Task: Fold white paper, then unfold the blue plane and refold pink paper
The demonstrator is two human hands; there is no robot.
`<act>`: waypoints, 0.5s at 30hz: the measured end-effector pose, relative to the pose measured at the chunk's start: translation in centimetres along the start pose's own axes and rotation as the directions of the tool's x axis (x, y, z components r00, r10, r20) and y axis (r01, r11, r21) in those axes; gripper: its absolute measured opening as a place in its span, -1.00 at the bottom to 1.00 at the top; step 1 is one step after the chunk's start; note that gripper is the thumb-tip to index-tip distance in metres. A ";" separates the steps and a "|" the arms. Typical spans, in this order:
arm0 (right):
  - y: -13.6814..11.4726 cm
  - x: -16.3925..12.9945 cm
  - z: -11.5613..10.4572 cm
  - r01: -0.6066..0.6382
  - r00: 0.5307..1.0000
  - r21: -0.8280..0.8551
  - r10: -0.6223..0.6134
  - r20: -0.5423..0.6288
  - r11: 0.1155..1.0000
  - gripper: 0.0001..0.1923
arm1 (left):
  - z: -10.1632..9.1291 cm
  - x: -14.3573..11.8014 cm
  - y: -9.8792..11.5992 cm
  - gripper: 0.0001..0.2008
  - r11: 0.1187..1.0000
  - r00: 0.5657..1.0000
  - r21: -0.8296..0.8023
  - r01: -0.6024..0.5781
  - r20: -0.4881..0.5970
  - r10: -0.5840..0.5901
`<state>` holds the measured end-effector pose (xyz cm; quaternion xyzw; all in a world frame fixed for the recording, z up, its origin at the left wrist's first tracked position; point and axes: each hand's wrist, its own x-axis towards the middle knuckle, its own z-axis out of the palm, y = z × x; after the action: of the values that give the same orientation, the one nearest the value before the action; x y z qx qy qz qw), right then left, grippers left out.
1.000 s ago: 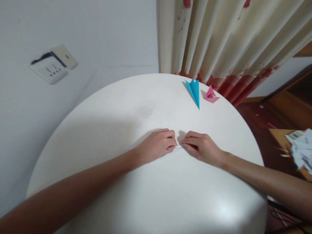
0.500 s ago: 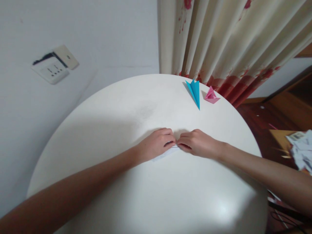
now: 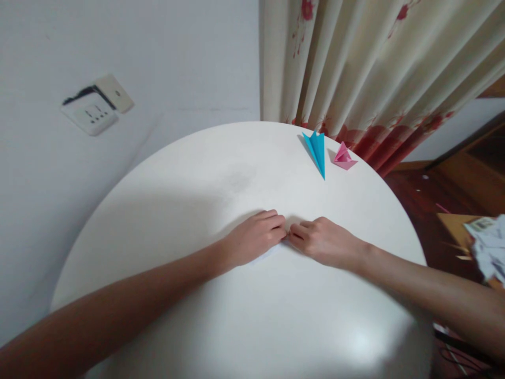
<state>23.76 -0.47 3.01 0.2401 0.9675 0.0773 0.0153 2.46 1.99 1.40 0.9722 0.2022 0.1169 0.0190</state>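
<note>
Near the middle of the white round table [image 3: 252,337], my left hand [image 3: 258,237] is closed on a small piece of white paper [image 3: 266,256]. Only the paper's lower edge shows beneath that hand; the rest is covered by my fingers. My right hand [image 3: 315,239] is closed too, its fingertips pinched at the paper's right end, almost touching the left fingertips. Both hands rest low at the tabletop. How the paper is folded cannot be made out.
A blue folded paper plane [image 3: 317,152] and a pink origami figure [image 3: 344,157] lie at the table's far right edge. Behind them hangs a cream and red curtain [image 3: 355,68]. A wall socket [image 3: 92,113] is at left. Papers [image 3: 489,245] are piled at the far right.
My fingers have closed more tightly around the paper, and less of it shows. The right hand has shifted slightly down. The camera view has moved a little.
</note>
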 end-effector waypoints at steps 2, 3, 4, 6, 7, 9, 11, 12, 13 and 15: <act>-0.3 -0.4 0.3 -0.018 0.999 -0.003 0.018 -0.029 1.000 -0.83 | -0.4 -0.4 0.3 -0.85 0.997 1.000 0.076 -0.012 0.028 0.009; -0.4 -0.6 0.5 -0.026 0.999 -0.003 0.025 -0.044 1.000 -0.83 | -0.5 -0.6 0.4 -0.86 0.995 0.999 0.095 -0.010 0.039 0.007; -0.5 -0.8 0.7 -0.033 0.998 -0.003 0.033 -0.060 0.999 -0.83 | -0.6 -0.8 0.5 -0.87 0.995 0.999 0.102 -0.008 0.046 0.003; -0.6 -1.3 1.4 -0.067 0.992 0.010 0.067 -0.105 0.998 -0.82 | -0.8 -1.1 0.6 -0.86 0.996 0.999 0.089 0.004 0.053 -0.008; -0.6 -1.6 1.8 -0.095 0.986 0.024 0.098 -0.134 0.995 -0.82 | -0.8 -1.2 0.6 -0.86 0.997 0.999 0.080 0.010 0.052 -0.014; -0.8 -2.2 2.4 -0.170 0.966 0.069 0.180 -0.188 0.983 -0.80 | -0.9 -1.3 0.6 -0.85 0.997 0.998 0.081 0.012 0.054 -0.016; -1.1 -2.7 2.8 -0.237 0.943 0.115 0.257 -0.210 0.965 -0.77 | -0.9 -1.3 0.7 -0.85 0.994 0.997 0.107 0.000 0.071 -0.008; -1.4 -2.9 2.9 -0.259 0.935 0.132 0.283 -0.212 0.957 -0.75 | -0.9 -1.2 0.7 -0.85 0.992 0.997 0.123 -0.008 0.079 -0.002; -1.6 -3.0 2.9 -0.276 0.929 0.147 0.303 -0.214 0.950 -0.73 | -0.9 -1.2 0.8 -0.85 0.991 0.997 0.137 -0.015 0.081 0.004; -2.1 -3.0 2.9 -0.297 0.917 0.174 0.331 -0.221 0.939 -0.70 | -0.8 -1.3 0.8 -0.85 0.988 0.998 0.155 -0.023 0.067 0.013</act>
<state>25.57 -3.30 -0.22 0.3815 0.9136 0.0417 -0.1345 1.47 0.74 1.97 0.9758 0.2012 0.0690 -0.0516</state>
